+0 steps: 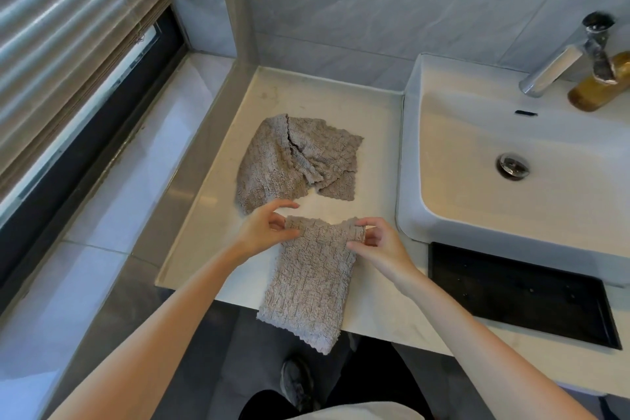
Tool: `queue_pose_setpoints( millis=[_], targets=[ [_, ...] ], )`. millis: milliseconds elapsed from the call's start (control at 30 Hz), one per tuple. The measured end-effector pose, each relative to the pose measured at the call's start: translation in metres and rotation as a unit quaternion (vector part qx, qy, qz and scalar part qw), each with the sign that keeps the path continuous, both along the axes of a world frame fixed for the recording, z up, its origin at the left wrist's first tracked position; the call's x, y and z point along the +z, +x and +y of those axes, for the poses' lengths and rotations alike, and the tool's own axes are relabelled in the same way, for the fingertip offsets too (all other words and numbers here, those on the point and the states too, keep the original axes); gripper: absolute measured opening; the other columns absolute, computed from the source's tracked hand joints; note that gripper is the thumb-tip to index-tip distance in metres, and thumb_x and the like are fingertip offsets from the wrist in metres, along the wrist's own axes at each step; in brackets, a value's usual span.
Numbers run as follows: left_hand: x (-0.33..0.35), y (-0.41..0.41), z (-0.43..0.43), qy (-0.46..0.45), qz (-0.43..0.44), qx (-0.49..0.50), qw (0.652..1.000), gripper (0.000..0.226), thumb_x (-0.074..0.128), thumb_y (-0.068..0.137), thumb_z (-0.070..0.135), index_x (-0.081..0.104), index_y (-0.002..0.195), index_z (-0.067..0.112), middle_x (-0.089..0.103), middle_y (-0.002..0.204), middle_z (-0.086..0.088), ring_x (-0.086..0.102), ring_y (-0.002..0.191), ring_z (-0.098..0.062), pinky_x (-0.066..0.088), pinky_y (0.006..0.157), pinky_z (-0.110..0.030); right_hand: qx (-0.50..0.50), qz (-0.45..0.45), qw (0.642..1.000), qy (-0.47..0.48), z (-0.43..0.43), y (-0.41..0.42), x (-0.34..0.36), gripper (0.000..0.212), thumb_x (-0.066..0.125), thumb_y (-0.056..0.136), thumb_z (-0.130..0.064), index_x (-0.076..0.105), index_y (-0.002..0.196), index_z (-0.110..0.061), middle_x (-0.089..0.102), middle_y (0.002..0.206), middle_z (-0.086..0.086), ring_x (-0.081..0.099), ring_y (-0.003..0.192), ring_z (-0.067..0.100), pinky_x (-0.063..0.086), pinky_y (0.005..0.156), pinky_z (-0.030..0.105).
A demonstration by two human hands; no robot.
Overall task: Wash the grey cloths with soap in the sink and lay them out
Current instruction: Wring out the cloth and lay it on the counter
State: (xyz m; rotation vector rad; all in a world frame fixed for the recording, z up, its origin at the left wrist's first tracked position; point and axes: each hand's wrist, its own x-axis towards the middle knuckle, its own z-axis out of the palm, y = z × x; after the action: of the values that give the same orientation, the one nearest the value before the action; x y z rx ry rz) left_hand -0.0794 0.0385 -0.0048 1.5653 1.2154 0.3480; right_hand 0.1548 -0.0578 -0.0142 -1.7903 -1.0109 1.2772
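Note:
A grey waffle-textured cloth (pixel 312 278) hangs over the front edge of the white counter (pixel 204 215). My left hand (pixel 264 230) pinches its upper left corner and my right hand (pixel 378 244) pinches its upper right corner. Behind it, a crumpled heap of grey cloth (pixel 293 162) lies flat on the counter, apart from both hands. The white sink (pixel 453 133) stands to the right, its basin holding nothing but the drain (pixel 512 165). An amber soap bottle (pixel 600 85) stands at the sink's back right, beside the chrome tap (pixel 562 60).
A black tray (pixel 518 293) lies on the counter in front of the sink. A window with slatted blinds (pixel 68 37) and a tiled sill run along the left. A tiled wall rises behind the counter. A shoe (pixel 296 382) shows on the floor below.

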Motion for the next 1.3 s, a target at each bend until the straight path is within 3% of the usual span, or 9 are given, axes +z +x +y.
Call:
queue_pose_setpoints(
  millis=[233, 333, 433, 600, 767, 867, 1000, 1133, 1300],
  targets=[
    [0.044, -0.022, -0.013, 0.059, 0.027, -0.033, 0.997, 0.02, 0.083, 0.071, 0.022, 0.072, 0.087, 0.025, 0.071, 0.084, 0.002, 0.065, 0.078, -0.002, 0.049, 0.069, -0.013, 0.069, -0.051, 0.994, 0.074, -0.008, -0.007, 0.039, 0.04, 0.078, 0.075, -0.006, 0.067, 0.107, -0.027, 0.065, 0.116, -0.011, 0.061, 0.085, 0.026, 0.053, 0.08, 0.035],
    [0.057, -0.029, -0.016, 0.131, 0.072, -0.046, 0.988, 0.019, 0.083, 0.072, 0.025, 0.068, 0.082, 0.029, 0.07, 0.08, 0.007, 0.065, 0.077, -0.002, 0.049, 0.071, -0.02, 0.087, -0.081, 0.988, 0.096, -0.007, -0.011, 0.059, 0.037, 0.079, 0.075, -0.009, 0.068, 0.105, -0.028, 0.068, 0.101, -0.003, 0.056, 0.07, 0.005, 0.05, 0.071, 0.022],
    [0.077, -0.029, -0.018, 0.212, 0.083, -0.049, 0.973, 0.019, 0.078, 0.078, 0.019, 0.061, 0.084, 0.027, 0.063, 0.086, 0.009, 0.059, 0.082, -0.004, 0.047, 0.072, -0.021, 0.094, -0.142, 0.975, 0.145, 0.001, -0.014, 0.084, 0.034, 0.08, 0.075, -0.014, 0.07, 0.103, -0.032, 0.069, 0.092, -0.003, 0.059, 0.072, 0.009, 0.05, 0.07, 0.023],
    [0.109, -0.026, -0.004, 0.394, 0.107, 0.004, 0.913, 0.024, 0.075, 0.076, 0.008, 0.057, 0.087, 0.019, 0.042, 0.111, 0.001, 0.044, 0.102, -0.015, 0.047, 0.08, -0.032, 0.069, -0.237, 0.933, 0.263, 0.026, -0.005, 0.124, 0.027, 0.081, 0.075, -0.024, 0.073, 0.101, -0.03, 0.055, 0.087, 0.001, 0.054, 0.078, 0.015, 0.043, 0.068, 0.017],
    [0.114, -0.023, -0.009, 0.516, 0.084, -0.063, 0.85, 0.024, 0.069, 0.071, -0.003, 0.054, 0.082, 0.012, 0.056, 0.121, 0.0, 0.05, 0.11, -0.019, 0.045, 0.087, -0.03, 0.067, -0.335, 0.871, 0.353, 0.024, 0.009, 0.12, 0.02, 0.08, 0.075, -0.024, 0.077, 0.095, -0.026, 0.056, 0.098, -0.01, 0.054, 0.094, 0.012, 0.046, 0.072, 0.024],
    [0.08, -0.026, -0.024, 0.49, 0.075, -0.106, 0.862, 0.024, 0.071, 0.074, 0.0, 0.053, 0.081, 0.014, 0.066, 0.11, 0.001, 0.058, 0.105, -0.015, 0.049, 0.081, -0.026, 0.093, -0.369, 0.861, 0.338, 0.002, 0.011, 0.086, 0.019, 0.082, 0.072, -0.02, 0.076, 0.09, -0.024, 0.067, 0.097, -0.014, 0.053, 0.09, 0.01, 0.042, 0.072, 0.019],
    [0.009, -0.031, -0.061, 0.32, 0.119, -0.181, 0.922, 0.039, 0.067, 0.082, 0.006, 0.04, 0.083, 0.035, 0.067, 0.092, 0.003, 0.066, 0.093, -0.018, 0.052, 0.068, -0.032, 0.166, -0.329, 0.91, 0.19, -0.049, 0.006, 0.024, 0.021, 0.082, 0.071, -0.015, 0.076, 0.087, -0.028, 0.068, 0.098, -0.021, 0.052, 0.084, 0.006, 0.051, 0.068, 0.034],
    [-0.02, -0.033, -0.101, 0.269, 0.163, -0.211, 0.925, 0.006, 0.058, 0.09, 0.014, 0.053, 0.093, 0.016, 0.059, 0.089, 0.01, 0.053, 0.077, -0.012, 0.038, 0.063, -0.018, 0.204, -0.296, 0.931, 0.065, -0.09, 0.001, -0.007, 0.013, 0.077, 0.078, -0.019, 0.073, 0.085, -0.028, 0.052, 0.092, -0.021, 0.057, 0.085, 0.004, 0.048, 0.071, 0.026],
    [-0.028, -0.035, -0.119, 0.246, 0.159, -0.201, 0.935, 0.021, 0.056, 0.094, 0.02, 0.056, 0.114, 0.02, 0.06, 0.108, 0.009, 0.05, 0.102, -0.009, 0.047, 0.08, -0.026, 0.241, -0.298, 0.923, 0.035, -0.102, 0.002, -0.012, 0.011, 0.069, 0.085, -0.027, 0.067, 0.095, -0.03, 0.051, 0.1, -0.01, 0.057, 0.091, 0.008, 0.049, 0.079, 0.028]
  ],
)
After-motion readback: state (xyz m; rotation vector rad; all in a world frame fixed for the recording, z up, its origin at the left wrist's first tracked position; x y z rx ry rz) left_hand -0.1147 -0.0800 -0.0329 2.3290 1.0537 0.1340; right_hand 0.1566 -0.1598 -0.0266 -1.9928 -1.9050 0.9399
